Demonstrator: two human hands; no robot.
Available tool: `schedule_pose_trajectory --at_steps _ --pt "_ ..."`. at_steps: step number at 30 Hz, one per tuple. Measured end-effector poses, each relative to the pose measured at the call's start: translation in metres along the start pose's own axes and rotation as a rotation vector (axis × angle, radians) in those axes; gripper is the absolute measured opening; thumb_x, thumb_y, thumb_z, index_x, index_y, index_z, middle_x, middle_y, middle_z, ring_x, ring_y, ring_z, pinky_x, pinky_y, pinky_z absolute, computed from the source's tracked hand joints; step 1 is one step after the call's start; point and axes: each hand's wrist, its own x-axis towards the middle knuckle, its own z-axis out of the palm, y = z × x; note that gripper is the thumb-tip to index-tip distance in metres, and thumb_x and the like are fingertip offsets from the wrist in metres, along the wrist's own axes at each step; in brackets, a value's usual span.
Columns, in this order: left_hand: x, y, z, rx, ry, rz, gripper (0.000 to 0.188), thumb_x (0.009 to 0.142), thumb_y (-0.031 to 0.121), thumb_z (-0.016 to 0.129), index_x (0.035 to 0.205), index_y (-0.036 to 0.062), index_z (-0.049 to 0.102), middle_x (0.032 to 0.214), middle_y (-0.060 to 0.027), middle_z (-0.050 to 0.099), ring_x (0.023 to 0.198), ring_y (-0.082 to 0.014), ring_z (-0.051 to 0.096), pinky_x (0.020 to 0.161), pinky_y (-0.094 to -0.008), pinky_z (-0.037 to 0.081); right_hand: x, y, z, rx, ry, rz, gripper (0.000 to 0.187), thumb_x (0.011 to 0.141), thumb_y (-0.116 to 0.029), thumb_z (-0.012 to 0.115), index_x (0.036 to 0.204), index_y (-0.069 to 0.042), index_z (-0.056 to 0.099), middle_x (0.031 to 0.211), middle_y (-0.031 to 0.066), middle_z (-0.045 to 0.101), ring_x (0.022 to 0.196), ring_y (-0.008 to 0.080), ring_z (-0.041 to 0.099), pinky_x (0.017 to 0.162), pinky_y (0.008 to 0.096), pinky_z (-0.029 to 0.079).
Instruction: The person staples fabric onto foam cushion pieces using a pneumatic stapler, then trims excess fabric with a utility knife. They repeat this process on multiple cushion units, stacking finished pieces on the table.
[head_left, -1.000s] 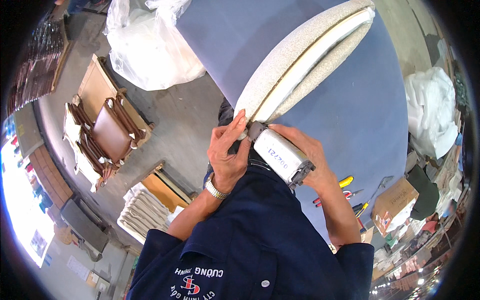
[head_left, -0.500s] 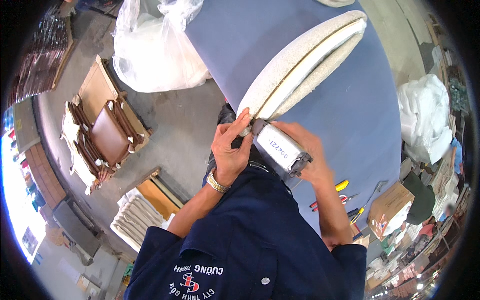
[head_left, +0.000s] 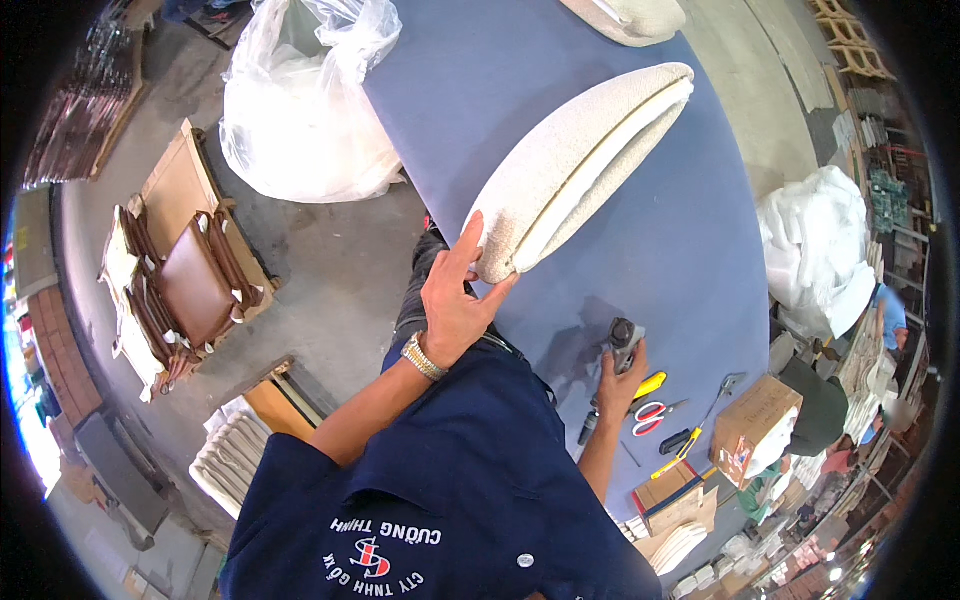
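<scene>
A cream upholstered cushion (head_left: 560,165), long and curved with an open lengthwise seam, lies on its edge over the blue-grey table (head_left: 690,230). At its near end my left hand (head_left: 458,300) is closed, fingers on one side and thumb by the corner. My right hand (head_left: 620,382) grips a dark grey staple gun (head_left: 624,345) low on the right, apart from the cushion. Part of the tool is hidden by the fingers. Just beside that hand lie a yellow-handled cutter (head_left: 651,384) and red-handled scissors (head_left: 648,418).
Another cream cushion (head_left: 640,22) rests at the table's far edge. A yellow-handled tool (head_left: 690,440) and a cardboard box (head_left: 757,425) are at the right. Left of the table stand a clear plastic bag (head_left: 300,130) and a pallet of brown cushions (head_left: 197,275).
My right hand has drawn the staple gun away from the cushion's near end, down and right. My left hand still holds the cushion, whose far end now sits lower and further left.
</scene>
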Motion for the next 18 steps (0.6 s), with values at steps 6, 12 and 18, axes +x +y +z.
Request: schedule_pose_trajectory --at_steps 6,12,18 --pt "-0.006 -0.004 0.018 0.255 -0.18 0.305 0.086 0.07 0.021 0.09 0.145 0.0031 0.054 0.15 -0.0071 0.058 0.1 -0.024 0.064 0.083 -0.0331 0.055 -0.021 0.025 0.021 0.081 -0.16 0.079 0.073 0.086 -0.01 0.074 0.153 -0.007 0.046 0.147 0.0235 0.048 0.133 0.0385 0.05 0.107 0.0441 0.048" --pt "-0.007 -0.024 0.037 0.477 -0.585 0.483 0.09 0.073 0.031 0.089 0.152 0.0167 0.05 0.167 -0.0065 0.033 0.145 -0.0301 0.039 0.117 -0.0511 0.033 -0.019 0.022 0.016 0.066 -0.149 0.076 0.067 0.087 -0.013 0.072 0.15 -0.007 0.05 0.146 0.0259 0.051 0.136 0.0423 0.049 0.115 0.0469 0.041" --pt "0.003 -0.065 0.034 0.489 -0.667 0.532 0.076 0.084 0.029 0.081 0.152 0.015 0.05 0.165 -0.0149 0.034 0.15 -0.0338 0.035 0.119 -0.0509 0.031 0.012 -0.024 0.017 0.142 -0.002 -0.009 0.052 0.093 -0.018 0.067 0.141 -0.001 0.058 0.149 0.0267 0.051 0.136 0.0431 0.051 0.113 0.0461 0.042"
